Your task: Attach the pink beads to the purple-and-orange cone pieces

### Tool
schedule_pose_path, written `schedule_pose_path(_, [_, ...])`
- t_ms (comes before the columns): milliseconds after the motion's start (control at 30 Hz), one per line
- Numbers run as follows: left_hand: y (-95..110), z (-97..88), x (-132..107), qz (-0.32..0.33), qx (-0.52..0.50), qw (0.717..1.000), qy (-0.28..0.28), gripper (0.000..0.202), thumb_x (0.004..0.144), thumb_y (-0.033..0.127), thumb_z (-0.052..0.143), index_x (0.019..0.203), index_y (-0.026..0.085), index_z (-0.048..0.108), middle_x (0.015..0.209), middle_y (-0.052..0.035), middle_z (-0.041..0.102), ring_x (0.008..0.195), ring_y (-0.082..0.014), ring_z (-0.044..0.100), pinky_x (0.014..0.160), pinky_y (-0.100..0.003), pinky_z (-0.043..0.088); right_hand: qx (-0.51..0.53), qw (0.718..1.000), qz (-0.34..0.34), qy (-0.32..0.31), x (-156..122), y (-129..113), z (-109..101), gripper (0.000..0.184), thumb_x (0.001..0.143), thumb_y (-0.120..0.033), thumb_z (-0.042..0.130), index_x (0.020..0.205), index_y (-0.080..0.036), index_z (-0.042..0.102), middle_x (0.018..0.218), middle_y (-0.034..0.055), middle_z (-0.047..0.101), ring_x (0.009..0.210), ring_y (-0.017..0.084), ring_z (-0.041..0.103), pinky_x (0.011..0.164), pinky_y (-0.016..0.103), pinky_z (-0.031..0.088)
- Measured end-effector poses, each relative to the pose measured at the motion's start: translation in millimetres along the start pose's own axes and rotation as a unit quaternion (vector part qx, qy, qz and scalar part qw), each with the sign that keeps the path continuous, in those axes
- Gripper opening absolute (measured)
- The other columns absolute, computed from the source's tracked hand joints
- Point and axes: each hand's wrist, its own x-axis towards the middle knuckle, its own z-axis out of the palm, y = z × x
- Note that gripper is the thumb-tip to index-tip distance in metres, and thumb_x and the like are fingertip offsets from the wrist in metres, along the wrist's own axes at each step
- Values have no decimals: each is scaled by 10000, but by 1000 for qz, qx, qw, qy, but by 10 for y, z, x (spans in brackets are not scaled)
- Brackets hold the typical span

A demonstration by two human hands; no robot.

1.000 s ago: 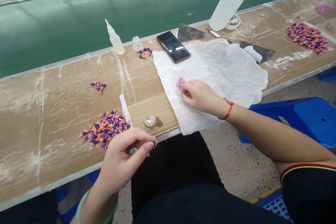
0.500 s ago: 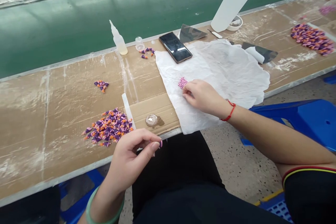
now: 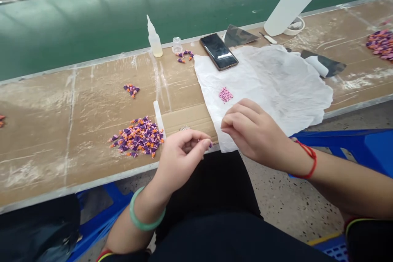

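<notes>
My left hand is closed in a pinch on a small purple piece, only the tip of which shows past the fingertips. To its right, my right hand hovers at the near edge of the white paper sheet, thumb and fingers pinched together; whatever they hold is too small to make out. A little patch of tiny pink-and-white bits lies on the paper beyond that hand. Left of my left hand is a heap of small purple, pink and orange pieces. A round clear dish is mostly hidden behind the left hand.
Along the table's far edge stand a dropper bottle, a small clear jar, a phone, a roll of tape and a tall white bottle. A white strip lies beside the heap. Blue stools are below the table.
My right hand has left the pink-and-white bits and come back toward my left hand, fingers still pinched. The left hand keeps its pinch on the purple piece. The view has shifted.
</notes>
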Motion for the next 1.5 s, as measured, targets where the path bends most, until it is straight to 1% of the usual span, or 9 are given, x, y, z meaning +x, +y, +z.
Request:
schedule_pose_path(133, [58,74,21,-16,-40,999,-13,155,825,273,693,719,161,676,616,-7,643,486,-90,524,469,-204,445,-14,999,-34,-4,8,-204,-106,187,957,-66,466,857,-198,551,827,70,623,806,214,495,716,369,448])
schedule_pose_path(400, [114,137,-45,5,-36,999,-4,126,778,244,665,683,165,643,601,-5,623,533,-104,540,488,-210,443,-44,998,-49,-13,1,-309,-167,215,968,-86,447,854,-186,598,829,76,637,795,221,516,732,389,454])
schedule_pose_path(533, [128,135,-90,28,-33,999,14,131,771,243,652,663,176,623,592,-1,603,552,-111,533,496,-220,430,67,997,26,4,-3,-357,-222,142,952,-109,493,863,-199,559,792,48,622,764,189,545,703,337,461])
schedule_pose_path(700, [139,112,-158,70,1,997,28,118,788,215,637,675,181,630,609,-2,605,552,-114,523,506,-232,424,220,964,144,-31,8,-406,-250,100,902,-141,547,825,-201,569,734,2,626,667,131,565,610,255,460])
schedule_pose_path(1000, [100,76,-189,136,92,986,40,135,804,149,602,677,184,632,618,2,608,544,-112,519,512,-230,422,248,949,189,-42,98,-472,-186,95,799,-152,554,718,-201,564,643,-11,600,581,115,511,546,238,417])
schedule_pose_path(1233, [63,-71,-197,77,-5,997,20,121,827,208,634,713,174,654,626,-2,631,533,-101,539,488,-212,433,333,918,197,-83,207,-458,-136,102,793,-137,520,711,-197,524,636,-24,559,576,97,481,535,216,408])
schedule_pose_path(1333, [13,-169,-224,49,-66,996,43,51,822,222,687,805,176,674,626,13,635,499,-83,536,454,-188,430,362,905,195,-108,267,-430,-133,113,805,-128,501,715,-196,504,646,-30,538,582,91,477,539,210,409])
schedule_pose_path(1433, [-61,-253,-264,21,-104,992,70,129,781,229,766,855,179,674,640,11,665,492,-89,571,421,-175,438,354,909,175,-137,340,-371,-107,135,819,-130,502,705,-199,484,640,-37,518,574,85,456,533,208,383])
schedule_pose_path(1500, [-120,-291,-296,7,-119,991,65,131,766,228,790,829,173,689,642,-2,688,508,-103,612,429,-176,473,317,924,146,-156,398,-307,-54,142,815,-133,504,695,-202,471,624,-41,497,568,86,437,538,213,361])
